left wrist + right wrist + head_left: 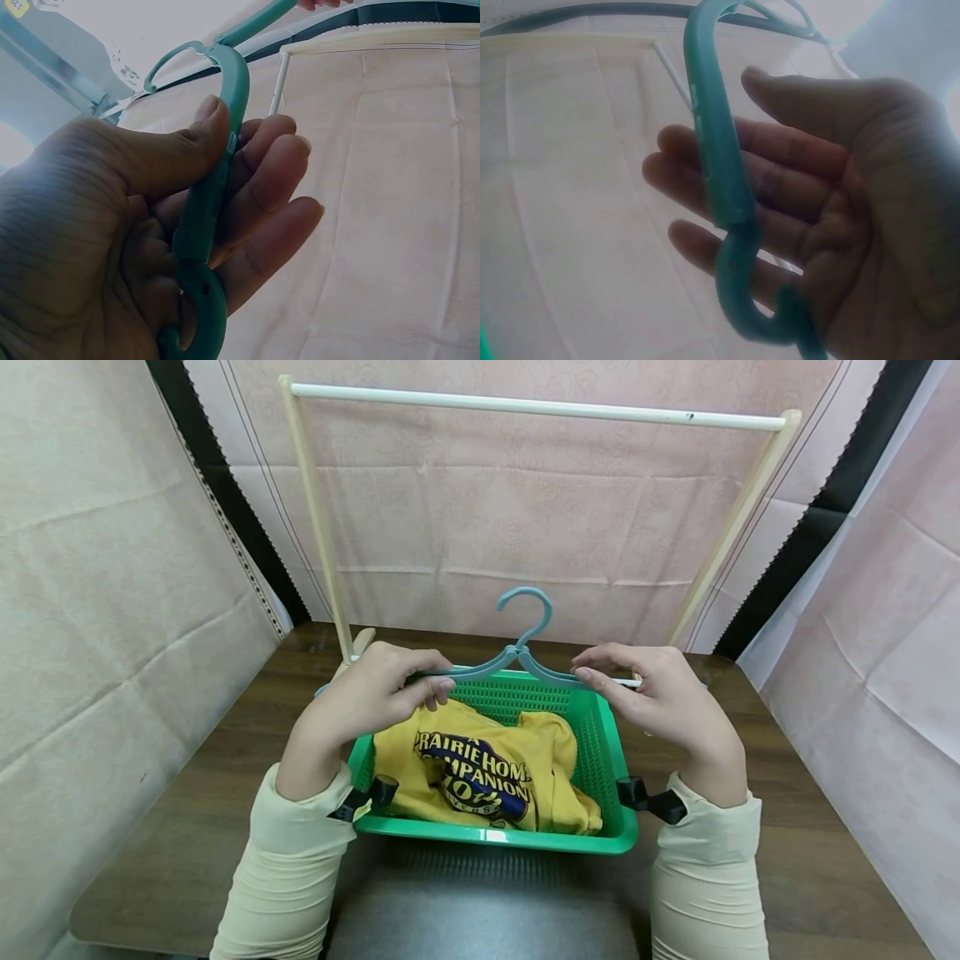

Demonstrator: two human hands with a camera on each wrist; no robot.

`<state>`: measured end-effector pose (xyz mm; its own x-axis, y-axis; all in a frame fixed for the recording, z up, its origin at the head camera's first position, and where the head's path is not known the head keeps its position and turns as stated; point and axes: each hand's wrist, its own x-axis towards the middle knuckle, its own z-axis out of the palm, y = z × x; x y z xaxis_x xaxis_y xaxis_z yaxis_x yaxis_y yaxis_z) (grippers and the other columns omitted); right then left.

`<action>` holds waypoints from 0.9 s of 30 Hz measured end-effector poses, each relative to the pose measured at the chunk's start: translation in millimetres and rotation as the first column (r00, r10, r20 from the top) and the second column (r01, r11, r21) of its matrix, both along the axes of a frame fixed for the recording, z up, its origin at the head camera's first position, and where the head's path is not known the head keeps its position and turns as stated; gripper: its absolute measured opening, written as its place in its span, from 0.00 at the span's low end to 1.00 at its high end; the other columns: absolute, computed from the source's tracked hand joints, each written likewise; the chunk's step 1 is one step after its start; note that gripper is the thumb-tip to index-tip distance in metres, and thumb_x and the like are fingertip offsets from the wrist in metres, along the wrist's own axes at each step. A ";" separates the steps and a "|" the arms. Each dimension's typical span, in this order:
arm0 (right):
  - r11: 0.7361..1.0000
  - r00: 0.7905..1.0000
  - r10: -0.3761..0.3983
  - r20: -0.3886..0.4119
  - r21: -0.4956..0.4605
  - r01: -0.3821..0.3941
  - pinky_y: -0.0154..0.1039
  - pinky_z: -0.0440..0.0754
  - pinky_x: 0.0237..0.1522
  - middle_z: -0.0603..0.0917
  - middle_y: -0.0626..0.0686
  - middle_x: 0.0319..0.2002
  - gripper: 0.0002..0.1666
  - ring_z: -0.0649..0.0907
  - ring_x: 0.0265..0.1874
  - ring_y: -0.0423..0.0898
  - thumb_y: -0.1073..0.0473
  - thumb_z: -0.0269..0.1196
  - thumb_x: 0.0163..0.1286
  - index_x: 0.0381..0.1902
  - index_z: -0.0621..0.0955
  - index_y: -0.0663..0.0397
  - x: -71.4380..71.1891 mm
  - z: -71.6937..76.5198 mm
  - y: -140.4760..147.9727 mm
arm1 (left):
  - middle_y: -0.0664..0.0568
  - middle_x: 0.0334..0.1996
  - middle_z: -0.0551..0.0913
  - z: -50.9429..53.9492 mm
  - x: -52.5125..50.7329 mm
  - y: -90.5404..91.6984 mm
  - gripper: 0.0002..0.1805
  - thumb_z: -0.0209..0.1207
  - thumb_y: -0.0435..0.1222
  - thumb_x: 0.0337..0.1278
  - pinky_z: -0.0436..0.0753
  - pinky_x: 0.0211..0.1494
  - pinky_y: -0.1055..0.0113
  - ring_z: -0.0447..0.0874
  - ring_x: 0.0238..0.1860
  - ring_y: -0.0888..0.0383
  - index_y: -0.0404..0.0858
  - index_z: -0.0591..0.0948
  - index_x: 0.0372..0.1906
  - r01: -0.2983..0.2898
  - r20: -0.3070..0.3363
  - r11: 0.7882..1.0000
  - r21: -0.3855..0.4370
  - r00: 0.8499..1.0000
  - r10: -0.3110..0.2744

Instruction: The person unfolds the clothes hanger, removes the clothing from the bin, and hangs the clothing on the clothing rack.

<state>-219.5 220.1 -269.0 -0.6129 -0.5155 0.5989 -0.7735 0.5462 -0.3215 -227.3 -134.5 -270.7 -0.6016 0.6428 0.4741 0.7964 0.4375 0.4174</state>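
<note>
A blue-green clothes hanger (517,649) is held up above the far side of a green basket (480,835), its hook upward. My left hand (371,697) pinches one arm of it; in the left wrist view the thumb presses the hanger (206,202) against the curled fingers. On the other arm, my right hand (667,702) has its fingers loosely extended behind the hanger (720,150), with the thumb lifted away from it. Crumpled inside the basket lies a yellow garment (551,760) with dark blue printed lettering.
Behind the basket stands a rack with cream posts and a white top bar (525,406). Everything rests on a dark wooden table (810,827). Pale fabric walls (112,610) with black strips enclose the sides and back.
</note>
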 end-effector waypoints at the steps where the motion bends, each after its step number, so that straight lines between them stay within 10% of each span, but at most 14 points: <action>1: 1.000 1.000 0.005 -0.001 -0.003 -0.005 0.29 0.73 0.21 0.88 0.40 0.42 0.11 0.80 0.29 0.34 0.61 0.67 0.70 0.48 0.87 0.44 0.0 0.0 0.4 | 0.60 0.27 0.85 -0.1 -0.6 -0.2 0.05 0.60 0.32 0.70 0.82 0.29 0.70 0.81 0.25 0.68 0.40 0.85 0.41 0.001 0.004 1.000 0.002 1.000 -0.001; 27: 0.997 0.998 0.063 0.009 -0.049 -0.063 0.28 0.79 0.29 0.88 0.41 0.42 0.16 0.82 0.34 0.33 0.67 0.68 0.67 0.49 0.87 0.44 2.2 2.0 0.1 | 0.61 0.25 0.86 1.0 -2.1 -4.6 0.04 0.61 0.33 0.69 0.81 0.27 0.71 0.80 0.23 0.71 0.42 0.86 0.39 0.003 -0.076 0.998 0.062 0.997 0.002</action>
